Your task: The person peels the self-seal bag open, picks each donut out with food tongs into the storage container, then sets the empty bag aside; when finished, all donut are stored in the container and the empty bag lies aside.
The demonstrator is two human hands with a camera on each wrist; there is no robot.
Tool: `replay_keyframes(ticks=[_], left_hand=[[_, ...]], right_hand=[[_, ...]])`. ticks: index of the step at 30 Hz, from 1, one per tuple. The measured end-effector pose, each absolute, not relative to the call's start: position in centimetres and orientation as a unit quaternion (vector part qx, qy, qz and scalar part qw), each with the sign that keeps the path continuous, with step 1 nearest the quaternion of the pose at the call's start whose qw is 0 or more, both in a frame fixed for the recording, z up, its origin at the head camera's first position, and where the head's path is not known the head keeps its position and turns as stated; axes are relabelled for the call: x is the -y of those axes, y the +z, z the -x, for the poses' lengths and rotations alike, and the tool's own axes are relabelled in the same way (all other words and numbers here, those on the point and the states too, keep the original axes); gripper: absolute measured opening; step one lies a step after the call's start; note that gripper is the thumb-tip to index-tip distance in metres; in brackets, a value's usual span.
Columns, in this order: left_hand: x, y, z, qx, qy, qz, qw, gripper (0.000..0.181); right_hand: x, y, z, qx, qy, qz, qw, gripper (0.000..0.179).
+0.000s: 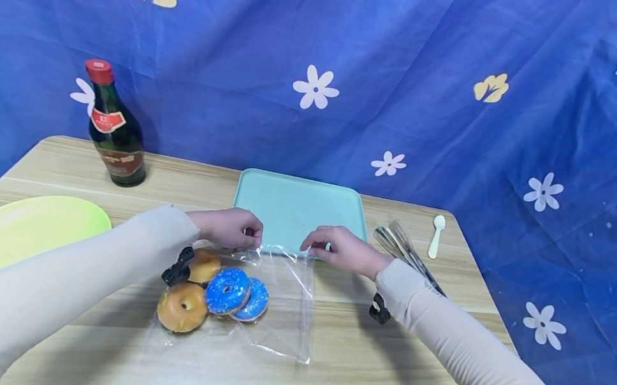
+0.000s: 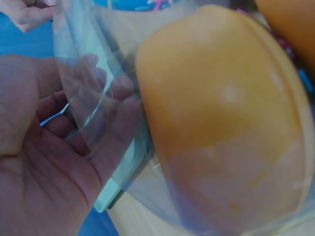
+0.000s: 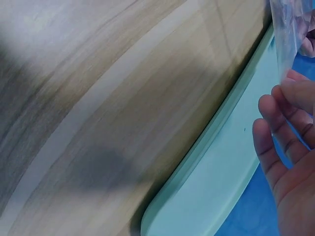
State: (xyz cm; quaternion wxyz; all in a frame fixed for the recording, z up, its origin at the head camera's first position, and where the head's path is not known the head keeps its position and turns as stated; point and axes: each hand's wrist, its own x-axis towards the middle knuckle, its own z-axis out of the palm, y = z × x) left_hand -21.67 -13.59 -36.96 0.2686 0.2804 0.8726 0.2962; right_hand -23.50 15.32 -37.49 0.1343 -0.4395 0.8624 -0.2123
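A clear plastic bag (image 1: 288, 318) with doughnuts in it lies in front of me. Two are glazed brown, one nearer (image 1: 173, 309) and one farther back (image 1: 201, 266); two blue sprinkled doughnuts (image 1: 221, 305) overlap to their right. At the bag's far edge, my left hand (image 1: 230, 228) pinches the film on the left. My right hand (image 1: 346, 250) pinches the same edge farther right between thumb and fingertips. The left wrist view has a brown doughnut (image 2: 221, 108) large behind the film, beside the left fingers. In the right wrist view the film (image 3: 285, 34) rises from the right fingertips.
Just beyond the hands is a mint-green tray (image 1: 301, 207). A dark bottle (image 1: 122, 160) with a red cap stands at the back left, behind a yellow-green plate (image 1: 25, 238). To the right lie metal utensils (image 1: 403, 246) and a small white spoon (image 1: 436, 237). Blue cloth (image 1: 251, 95) hangs behind.
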Motion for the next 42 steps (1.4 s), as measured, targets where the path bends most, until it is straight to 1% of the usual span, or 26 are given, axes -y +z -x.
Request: replay_keyframes(ticks=[11,14,23,27,33,42], left_hand=[[13.6,-37.2,21.8,-0.872,0.3,-0.281,0.267,0.017],[13.6,-37.2,21.7,-0.872,0.3,-0.277,0.269,0.017],[13.5,-37.2,21.6,-0.873,0.294,-0.282,0.266,0.017],[13.6,-37.0,21.7,-0.875,0.288,-0.289,0.262,0.018],[13.6,-37.0,21.8,-0.875,0.284,-0.293,0.259,0.019],[13.6,-37.1,21.7,-0.876,0.279,-0.3,0.255,0.019]], right_hand=[[-14.9,-37.6,23.4,-0.865,-0.234,0.412,0.161,0.007],[-14.7,-37.7,23.3,-0.869,-0.231,0.408,0.16,0.004],[-14.0,-37.4,23.0,-0.879,-0.201,0.408,0.142,0.007],[-14.3,-37.2,23.0,-0.878,-0.22,0.404,0.13,0.008],[-15.2,-36.7,23.0,-0.871,-0.282,0.378,0.141,0.005],[-16.1,-37.0,23.1,-0.862,-0.312,0.367,0.16,0.004]])
